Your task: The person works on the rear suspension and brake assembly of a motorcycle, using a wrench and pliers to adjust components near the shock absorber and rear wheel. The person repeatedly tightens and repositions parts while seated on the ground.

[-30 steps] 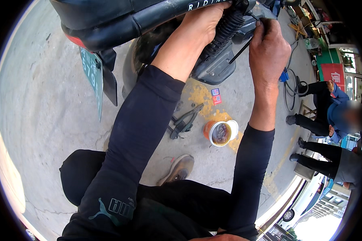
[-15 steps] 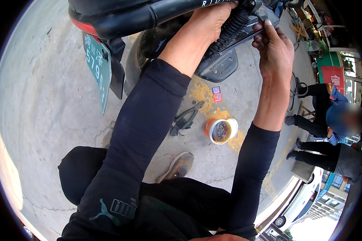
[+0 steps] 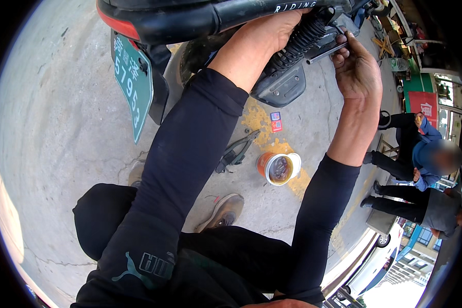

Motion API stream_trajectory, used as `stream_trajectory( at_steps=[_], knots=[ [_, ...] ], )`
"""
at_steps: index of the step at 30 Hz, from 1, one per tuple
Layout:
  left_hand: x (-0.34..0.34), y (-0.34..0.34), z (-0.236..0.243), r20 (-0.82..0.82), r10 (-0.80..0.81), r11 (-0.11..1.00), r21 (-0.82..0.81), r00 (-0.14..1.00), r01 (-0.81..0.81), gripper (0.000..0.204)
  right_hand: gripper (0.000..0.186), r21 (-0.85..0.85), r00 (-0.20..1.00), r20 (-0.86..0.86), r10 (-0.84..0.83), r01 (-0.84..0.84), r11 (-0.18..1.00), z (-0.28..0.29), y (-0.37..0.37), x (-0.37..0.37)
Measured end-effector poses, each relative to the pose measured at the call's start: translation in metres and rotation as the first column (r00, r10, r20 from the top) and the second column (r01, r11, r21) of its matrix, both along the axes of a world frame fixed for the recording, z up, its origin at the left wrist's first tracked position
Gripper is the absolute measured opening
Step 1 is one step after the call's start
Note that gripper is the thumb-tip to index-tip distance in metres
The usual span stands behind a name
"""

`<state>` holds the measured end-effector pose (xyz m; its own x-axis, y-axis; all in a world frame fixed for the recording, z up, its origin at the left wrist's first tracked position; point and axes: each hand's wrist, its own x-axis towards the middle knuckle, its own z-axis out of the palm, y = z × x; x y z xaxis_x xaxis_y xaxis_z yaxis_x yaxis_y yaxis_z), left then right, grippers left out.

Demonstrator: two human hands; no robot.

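Note:
My left hand (image 3: pixel 280 33) reaches under the black rear rail (image 3: pixel 190 23) of a scooter, its fingers curled beside the coiled shock absorber (image 3: pixel 300 41); what they hold is hidden. My right hand (image 3: pixel 357 66) pinches a slim metal rod tool (image 3: pixel 319 55) right of the shock, the rod pointing down-left. Below the shock is a black footrest plate (image 3: pixel 277 87). A green number plate (image 3: pixel 131 84) hangs at the rear, left of my left forearm.
On the concrete floor lie pliers (image 3: pixel 236 151), a small red-and-blue packet (image 3: pixel 276 121) and an open bucket (image 3: pixel 275 167) with dark contents. My shoe (image 3: pixel 220 213) stands below them. Two people (image 3: pixel 421 154) are at the right, near a white car (image 3: pixel 372 267).
My right hand has shifted up and right and turned more palm-up, with the rod now angled flatter. The scooter appears slightly further right in view; my left hand stays under the rail.

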<state>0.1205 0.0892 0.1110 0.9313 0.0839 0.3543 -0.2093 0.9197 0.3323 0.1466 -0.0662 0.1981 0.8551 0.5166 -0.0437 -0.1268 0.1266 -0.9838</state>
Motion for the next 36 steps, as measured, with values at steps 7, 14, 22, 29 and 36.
stream_trajectory(
  at_steps=[7, 14, 22, 29, 36],
  knots=[
    [0.001, 0.003, -0.003, -0.012, 0.006, 1.000, 0.002, 1.000, -0.006, 0.036, 0.035, -0.138, 0.950, 0.301, -0.087, 0.133, 0.981, 0.000, 0.019, -0.045],
    [0.001, 0.004, -0.004, -0.017, 0.005, 1.000, 0.005, 1.000, -0.005, 0.037, 0.049, -0.531, 0.552, 0.763, 0.338, 0.237, 0.813, -0.006, -0.003, -0.049],
    [0.001, 0.002, -0.006, 0.005, -0.008, 1.000, 0.030, 1.000, 0.008, 0.038, 0.027, -0.312, -0.056, 0.883, 0.467, 0.673, 0.671, -0.014, -0.005, -0.030],
    [0.005, -0.003, -0.008, 0.048, -0.046, 0.996, 0.073, 0.998, 0.042, 0.039, 0.030, -0.364, 0.650, 0.749, 0.130, 0.240, 0.900, -0.005, 0.002, -0.013],
    [0.008, -0.002, -0.011, 0.002, -0.018, 0.999, 0.037, 1.000, 0.018, 0.036, 0.050, -0.263, 0.999, 0.033, -0.012, 0.020, 0.964, -0.002, -0.003, 0.018]
  ],
)
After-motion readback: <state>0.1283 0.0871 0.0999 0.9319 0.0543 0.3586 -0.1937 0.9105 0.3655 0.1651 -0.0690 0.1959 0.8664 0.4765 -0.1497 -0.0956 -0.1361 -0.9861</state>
